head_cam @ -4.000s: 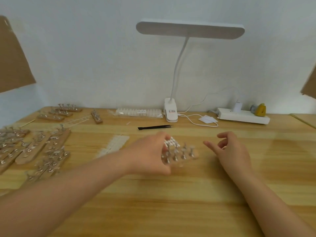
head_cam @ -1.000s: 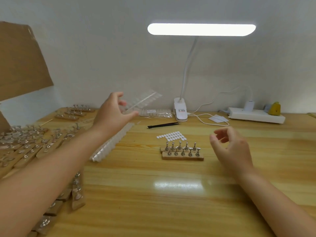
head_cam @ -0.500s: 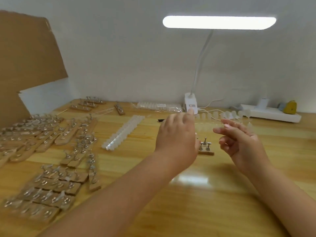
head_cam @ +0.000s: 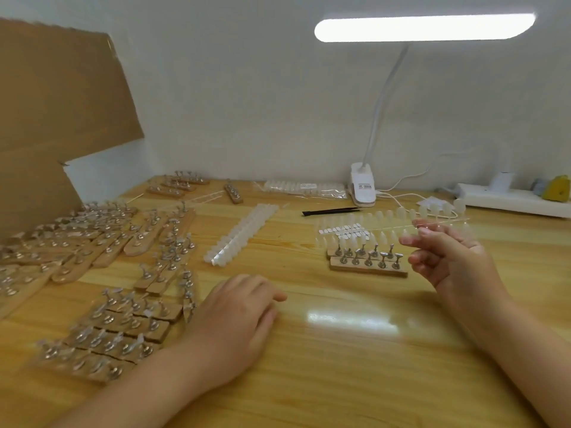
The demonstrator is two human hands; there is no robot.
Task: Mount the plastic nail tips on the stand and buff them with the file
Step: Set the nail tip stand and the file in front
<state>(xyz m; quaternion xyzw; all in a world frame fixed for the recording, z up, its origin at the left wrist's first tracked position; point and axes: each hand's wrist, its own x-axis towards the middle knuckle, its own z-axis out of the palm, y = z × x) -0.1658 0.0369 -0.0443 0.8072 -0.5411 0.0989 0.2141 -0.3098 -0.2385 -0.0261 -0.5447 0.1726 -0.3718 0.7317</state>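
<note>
Right hand (head_cam: 448, 261) raised over the counter (head_cam: 355, 350), its grip pinching a clear strip of nail tips (head_cam: 401, 215) at the strip's right end; strip runs out level to the left, above the stand (head_cam: 367, 262). Stand sits on the counter, pegs bare, a sheet of white pads (head_cam: 343, 229) just behind it. Left hand (head_cam: 234, 322) lies palm down on the counter, fingers relaxed, holding nothing. Second strip (head_cam: 242, 237) lies left of the stand. Black tool (head_cam: 330, 210) near the lamp (head_cam: 364, 188).
</note>
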